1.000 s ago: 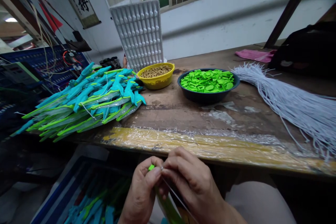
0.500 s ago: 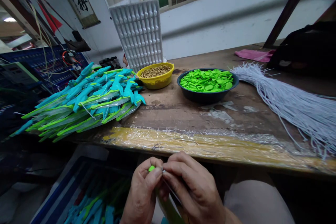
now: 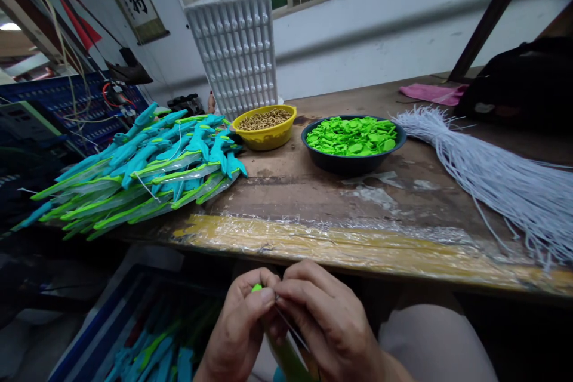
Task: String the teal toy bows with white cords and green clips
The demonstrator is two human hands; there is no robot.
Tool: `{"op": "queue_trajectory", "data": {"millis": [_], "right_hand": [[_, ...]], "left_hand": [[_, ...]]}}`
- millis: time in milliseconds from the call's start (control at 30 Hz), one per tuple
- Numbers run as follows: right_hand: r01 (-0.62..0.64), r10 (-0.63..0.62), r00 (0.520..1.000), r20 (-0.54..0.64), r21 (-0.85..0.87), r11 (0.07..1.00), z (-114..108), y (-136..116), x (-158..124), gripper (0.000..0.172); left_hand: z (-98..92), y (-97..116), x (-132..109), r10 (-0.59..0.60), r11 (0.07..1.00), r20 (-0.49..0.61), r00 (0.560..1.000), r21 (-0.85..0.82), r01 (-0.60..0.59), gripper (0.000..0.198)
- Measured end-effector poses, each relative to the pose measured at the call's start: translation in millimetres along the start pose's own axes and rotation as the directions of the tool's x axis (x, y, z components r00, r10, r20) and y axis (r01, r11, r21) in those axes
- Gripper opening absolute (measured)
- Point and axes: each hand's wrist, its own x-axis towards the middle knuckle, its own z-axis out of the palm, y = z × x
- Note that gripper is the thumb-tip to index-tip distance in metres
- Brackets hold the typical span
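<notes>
Both hands meet below the table's front edge. My left hand (image 3: 239,325) pinches a small bright green piece (image 3: 256,288) at the top of a green plastic toy (image 3: 286,358) that runs down between the hands. My right hand (image 3: 322,316) is closed in a pinch right beside it, holding a thin white string (image 3: 293,331) that runs down to the right. On the table beyond lie a black bowl (image 3: 353,162) of green plastic pieces, a yellow bowl (image 3: 267,138) of small metal rings and a bundle of white strings (image 3: 501,179).
A pile of teal and green toy swords in clear sleeves (image 3: 134,173) covers the table's left. A clear blister tray (image 3: 237,51) leans on the wall. A blue crate (image 3: 134,346) of more toys sits on the floor at left. A pink cloth (image 3: 432,92) and a black bag (image 3: 523,80) lie far right.
The hands stay pinched together in the same spot, with only small finger shifts. The view has tilted slightly.
</notes>
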Motion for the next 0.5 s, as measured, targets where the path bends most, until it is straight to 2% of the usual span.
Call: {"op": "queue_trajectory", "data": {"millis": [133, 233, 367, 433, 500], "right_hand": [[-0.007, 0.009, 1.000, 0.025, -0.073, 0.997, -3.3, 0.4, 2.1, 0.018], [-0.197, 0.204, 0.972, 0.115, -0.064, 0.978, -11.4, -3.6, 6.0, 0.022], [-0.506, 0.490, 0.823, 0.286, -0.022, 0.862, -25.4, -9.7, 20.0, 0.024], [-0.615, 0.576, 0.738, 0.350, -0.002, 0.789, -30.0, -10.0, 28.2, 0.025], [-0.688, 0.628, 0.674, 0.389, 0.019, 0.726, -31.2, -8.5, 33.7, 0.024]], "left_hand": [[-0.9, -2.7, 1.0, 0.031, 0.999, -0.025, 0.999, 0.044, -0.030, 0.028], [-2.5, -7.3, 0.3, 0.100, 0.982, -0.068, 0.993, 0.166, -0.088, 0.028], [-1.6, -8.3, -3.0, 0.151, 0.946, -0.100, 0.983, 0.305, -0.114, 0.027], [0.0, -6.3, -4.2, 0.159, 0.928, -0.131, 0.979, 0.359, -0.103, 0.028], [0.7, -4.4, -4.5, 0.169, 0.909, -0.172, 0.971, 0.409, -0.086, 0.026]]}}
